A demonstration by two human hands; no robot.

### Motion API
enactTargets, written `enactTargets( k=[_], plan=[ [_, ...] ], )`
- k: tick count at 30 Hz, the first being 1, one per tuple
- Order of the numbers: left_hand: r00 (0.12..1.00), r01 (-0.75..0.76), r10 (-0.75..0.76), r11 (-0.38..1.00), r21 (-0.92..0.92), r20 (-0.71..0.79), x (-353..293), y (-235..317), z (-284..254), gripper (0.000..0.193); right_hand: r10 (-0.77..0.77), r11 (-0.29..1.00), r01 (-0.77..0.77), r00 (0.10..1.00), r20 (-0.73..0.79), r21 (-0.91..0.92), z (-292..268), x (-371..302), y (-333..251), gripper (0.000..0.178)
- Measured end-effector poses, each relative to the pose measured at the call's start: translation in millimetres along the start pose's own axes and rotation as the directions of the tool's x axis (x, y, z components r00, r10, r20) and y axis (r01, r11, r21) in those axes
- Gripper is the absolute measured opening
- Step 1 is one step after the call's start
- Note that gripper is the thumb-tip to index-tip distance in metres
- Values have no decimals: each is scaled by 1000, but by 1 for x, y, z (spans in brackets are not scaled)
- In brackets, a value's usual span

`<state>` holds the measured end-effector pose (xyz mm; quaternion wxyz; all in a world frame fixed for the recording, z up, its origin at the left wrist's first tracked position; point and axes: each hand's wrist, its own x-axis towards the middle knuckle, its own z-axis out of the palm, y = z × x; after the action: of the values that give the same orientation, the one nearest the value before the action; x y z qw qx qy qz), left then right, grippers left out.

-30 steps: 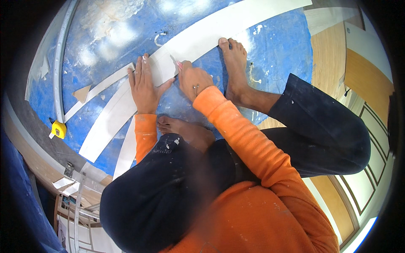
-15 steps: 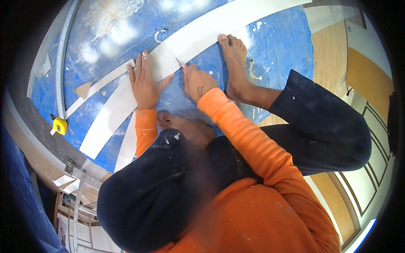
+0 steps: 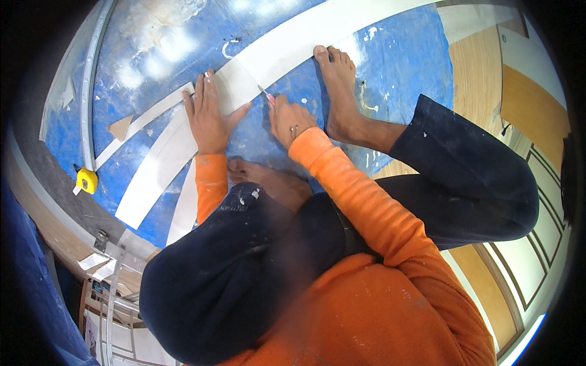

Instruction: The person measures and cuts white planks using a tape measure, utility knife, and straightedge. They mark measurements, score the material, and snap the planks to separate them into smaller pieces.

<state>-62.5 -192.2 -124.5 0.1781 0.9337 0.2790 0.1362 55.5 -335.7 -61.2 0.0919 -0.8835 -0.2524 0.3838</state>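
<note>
Blue paint-spattered sheeting (image 3: 406,58) below; left hand (image 3: 209,125) spread flat on a long white board-like strip (image 3: 238,87), seemingly light, bendy, best pinned broadly; right hand (image 3: 289,122) clenches a slim pink cutter (image 3: 271,98).

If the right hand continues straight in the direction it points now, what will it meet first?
Most likely the long white strip: the right hand holds a pink-handled knife pointing up-left, its tip by the strip's near edge. Whether they touch is unclear.
</note>
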Motion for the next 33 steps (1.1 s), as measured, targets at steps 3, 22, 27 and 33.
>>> enactTargets(
  k=[3,22,27,33],
  plan=[
    [1000,-2,2,999,-36,-8,0,-2,-1,107,37,999,-37,996,80,-3,-3,1,-1,38],
    [1000,-1,0,998,-65,-15,-2,-2,-1,106,18,1000,-18,1000,-3,6,19,-27,42,36],
    [995,34,-23,992,-123,93,13,4,-18,106,-238,949,293,906,-351,112,11,-14,55,19],
    [954,7,36,990,-142,297,43,8,-38,95,-586,810,474,620,-522,-346,-66,63,8,23]
  ],
)
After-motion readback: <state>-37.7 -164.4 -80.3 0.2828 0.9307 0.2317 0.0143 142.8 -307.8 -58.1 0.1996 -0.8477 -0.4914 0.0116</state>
